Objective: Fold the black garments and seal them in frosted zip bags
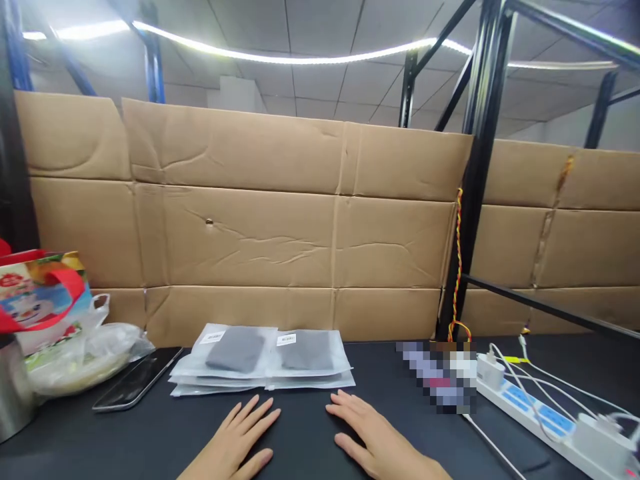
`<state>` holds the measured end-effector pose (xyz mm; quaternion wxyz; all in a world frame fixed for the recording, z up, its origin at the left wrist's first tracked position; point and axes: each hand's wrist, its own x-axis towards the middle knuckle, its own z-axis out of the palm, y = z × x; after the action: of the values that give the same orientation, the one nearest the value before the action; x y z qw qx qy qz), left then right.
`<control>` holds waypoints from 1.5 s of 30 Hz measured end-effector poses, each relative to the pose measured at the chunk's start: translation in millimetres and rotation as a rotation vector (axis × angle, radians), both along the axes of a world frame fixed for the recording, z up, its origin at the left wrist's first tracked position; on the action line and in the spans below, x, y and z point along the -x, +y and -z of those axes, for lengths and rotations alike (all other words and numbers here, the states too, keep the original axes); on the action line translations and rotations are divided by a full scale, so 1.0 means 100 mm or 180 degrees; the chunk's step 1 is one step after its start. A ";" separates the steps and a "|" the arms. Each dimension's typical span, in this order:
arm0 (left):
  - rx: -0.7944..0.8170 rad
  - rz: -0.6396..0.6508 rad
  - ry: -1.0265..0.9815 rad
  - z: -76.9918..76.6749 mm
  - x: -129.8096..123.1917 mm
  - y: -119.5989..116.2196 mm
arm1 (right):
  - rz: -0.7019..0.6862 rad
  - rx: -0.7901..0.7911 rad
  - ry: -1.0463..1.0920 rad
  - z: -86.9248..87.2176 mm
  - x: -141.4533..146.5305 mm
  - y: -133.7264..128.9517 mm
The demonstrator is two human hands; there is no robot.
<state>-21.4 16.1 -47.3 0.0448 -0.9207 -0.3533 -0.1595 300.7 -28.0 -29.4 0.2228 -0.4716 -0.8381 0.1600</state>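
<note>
My left hand [235, 440] lies palm down on the black tabletop [300, 433], fingers spread, holding nothing. Across from it my right hand [370, 433] rests the same way, its fingers stretched forward. Just beyond the fingertips are two side-by-side stacks of frosted plastic bags. The left stack [200, 367] and the right stack [340, 360] each show dark folded cloth inside the top bag and a white barcode label near the upper edge. Neither hand plainly touches the bags.
On the left are a tablet-like device [140, 380], a knotted plastic bag [90, 353], a colourful carrier bag [40, 293] and a metal cup [13, 393]. A power strip [530, 407] with white plugs and cables lies right, near a pixelated item [440, 380]. Cardboard [250, 227] walls the back.
</note>
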 end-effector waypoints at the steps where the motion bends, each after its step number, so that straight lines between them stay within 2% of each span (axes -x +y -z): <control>1: -0.0020 0.0020 0.0004 0.02 0.02 0.03 | 0.0012 0.0042 0.0028 -0.01 -0.02 -0.01; 9: 0.0041 -0.0011 0.0018 0.14 0.06 0.14 | -0.0056 0.0029 0.0201 -0.01 -0.07 -0.01; 13: 0.0181 -0.0109 0.0065 0.12 0.04 0.12 | -0.0055 0.0027 0.0175 0.02 -0.08 -0.01; 20: 0.0136 0.0011 -0.0083 0.05 0.02 0.05 | 0.0004 0.0041 0.0208 0.03 -0.07 -0.03; 26: 0.0148 -0.0152 0.0053 0.09 0.02 0.07 | -0.0004 0.0070 0.0233 0.04 -0.08 -0.01; 30: 0.0099 -0.0105 0.0054 0.09 0.03 0.08 | -0.0006 0.0095 0.0253 0.04 -0.08 0.01; 36: 0.0318 -0.0108 -0.0033 0.05 0.01 0.04 | 0.0011 0.0173 0.0185 0.04 -0.09 0.02; 41: 0.0685 -0.0286 0.0099 -0.06 -0.03 -0.02 | 0.0024 0.0215 0.0088 0.06 -0.10 0.03; 45: 0.0768 -0.0321 0.0101 -0.12 -0.06 -0.07 | 0.0030 0.0207 0.0056 0.09 -0.10 0.04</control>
<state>-15.4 8.8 -34.9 -0.0526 -0.9029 -0.4150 -0.0989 310.3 -23.5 -38.2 0.2155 -0.4811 -0.8282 0.1902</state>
